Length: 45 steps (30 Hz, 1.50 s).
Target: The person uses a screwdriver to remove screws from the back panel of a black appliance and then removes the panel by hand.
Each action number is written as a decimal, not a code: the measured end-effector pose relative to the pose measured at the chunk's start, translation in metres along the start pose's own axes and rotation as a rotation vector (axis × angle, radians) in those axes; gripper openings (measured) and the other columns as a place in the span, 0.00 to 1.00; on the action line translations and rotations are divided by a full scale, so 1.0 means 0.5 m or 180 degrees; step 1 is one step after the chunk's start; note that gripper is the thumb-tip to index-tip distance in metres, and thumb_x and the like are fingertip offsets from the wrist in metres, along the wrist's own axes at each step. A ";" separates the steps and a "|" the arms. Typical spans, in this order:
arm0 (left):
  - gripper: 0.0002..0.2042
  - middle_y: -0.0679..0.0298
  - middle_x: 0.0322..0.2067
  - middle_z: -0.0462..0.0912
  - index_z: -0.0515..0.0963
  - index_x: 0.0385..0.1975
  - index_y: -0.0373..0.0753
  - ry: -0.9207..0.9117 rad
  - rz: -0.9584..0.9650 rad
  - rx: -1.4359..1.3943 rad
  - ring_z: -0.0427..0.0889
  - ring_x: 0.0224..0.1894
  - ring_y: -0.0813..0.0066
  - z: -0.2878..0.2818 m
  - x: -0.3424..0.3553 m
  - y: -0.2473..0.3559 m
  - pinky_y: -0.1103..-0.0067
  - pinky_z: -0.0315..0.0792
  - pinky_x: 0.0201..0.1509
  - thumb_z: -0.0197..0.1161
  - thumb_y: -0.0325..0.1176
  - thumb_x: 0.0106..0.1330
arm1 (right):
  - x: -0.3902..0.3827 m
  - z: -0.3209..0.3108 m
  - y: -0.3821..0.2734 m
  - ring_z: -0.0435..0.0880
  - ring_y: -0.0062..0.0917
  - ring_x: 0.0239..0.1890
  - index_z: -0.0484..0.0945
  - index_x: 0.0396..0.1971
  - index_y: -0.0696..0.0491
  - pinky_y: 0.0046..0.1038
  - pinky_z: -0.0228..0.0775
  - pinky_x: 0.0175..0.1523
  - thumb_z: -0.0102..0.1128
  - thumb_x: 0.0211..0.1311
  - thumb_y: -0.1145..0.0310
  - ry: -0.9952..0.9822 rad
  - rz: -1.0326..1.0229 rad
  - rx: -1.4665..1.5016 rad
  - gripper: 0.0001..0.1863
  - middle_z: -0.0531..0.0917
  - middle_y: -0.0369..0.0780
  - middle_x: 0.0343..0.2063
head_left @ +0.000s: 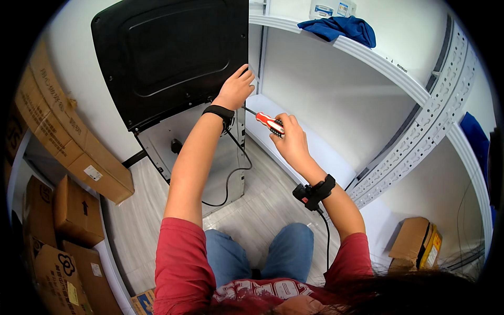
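A large black panel [173, 52] stands upright on a grey metal appliance body [226, 181] in front of me. My left hand [236, 88] lies along the panel's lower right edge, its fingers stretched upward. A screwdriver [266, 121] with a red, white and black handle is in my right hand [291, 140], the fingers wrapped round the handle. Its shaft points left at the side edge of the body, just below my left wrist; the tip is hidden there. A black knob-like part [176, 146] sticks out of the metal face.
White shelving [310, 142] rises at the right, with a blue cloth [341, 30] on its upper board. An opened cardboard box [412, 242] sits at lower right. A tall carton [73, 126] leans at the left, above several brown boxes [79, 212]. Black cables [229, 181] hang from both wristbands.
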<state>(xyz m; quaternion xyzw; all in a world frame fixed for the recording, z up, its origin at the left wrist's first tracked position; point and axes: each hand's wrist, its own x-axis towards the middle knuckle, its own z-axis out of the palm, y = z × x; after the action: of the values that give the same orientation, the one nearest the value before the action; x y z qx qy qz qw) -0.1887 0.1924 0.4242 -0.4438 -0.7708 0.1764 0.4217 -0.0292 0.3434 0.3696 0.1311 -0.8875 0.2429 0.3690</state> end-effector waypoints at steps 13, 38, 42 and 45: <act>0.06 0.61 0.39 0.71 0.77 0.25 0.40 -0.0012 0.0027 -0.0098 0.63 0.53 0.69 -0.006 0.000 0.000 0.70 0.44 0.66 0.57 0.28 0.46 | -0.004 0.010 0.018 0.76 0.24 0.19 0.67 0.35 0.61 0.22 0.67 0.22 0.65 0.44 0.64 -0.0307 0.1181 0.1308 0.22 0.76 0.43 0.23; 0.06 0.61 0.38 0.71 0.76 0.24 0.40 0.0107 0.0085 -0.0020 0.63 0.52 0.68 0.004 0.004 -0.004 0.70 0.45 0.66 0.57 0.28 0.45 | 0.007 0.004 0.006 0.76 0.21 0.21 0.69 0.36 0.62 0.20 0.69 0.19 0.64 0.42 0.69 -0.0037 0.1364 0.0925 0.21 0.73 0.42 0.29; 0.06 0.62 0.39 0.71 0.76 0.25 0.40 -0.0013 0.0044 -0.0036 0.63 0.53 0.69 0.002 -0.004 -0.004 0.71 0.44 0.66 0.57 0.28 0.45 | 0.012 -0.018 -0.023 0.76 0.21 0.20 0.68 0.35 0.60 0.20 0.69 0.19 0.63 0.43 0.73 -0.0374 0.1066 0.1327 0.18 0.73 0.43 0.30; 0.07 0.64 0.43 0.72 0.78 0.27 0.42 -0.0168 -0.0049 0.0054 0.61 0.55 0.71 -0.011 0.007 0.003 0.72 0.42 0.67 0.58 0.29 0.47 | 0.017 -0.014 0.014 0.78 0.28 0.23 0.71 0.32 0.59 0.22 0.72 0.25 0.62 0.44 0.66 -0.0225 0.1434 0.0989 0.16 0.77 0.44 0.25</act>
<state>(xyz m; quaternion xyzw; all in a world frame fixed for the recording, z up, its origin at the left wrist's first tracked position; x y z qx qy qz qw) -0.1846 0.1954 0.4281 -0.4295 -0.7835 0.1913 0.4062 -0.0338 0.3528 0.3778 -0.0062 -0.8587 0.4474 0.2500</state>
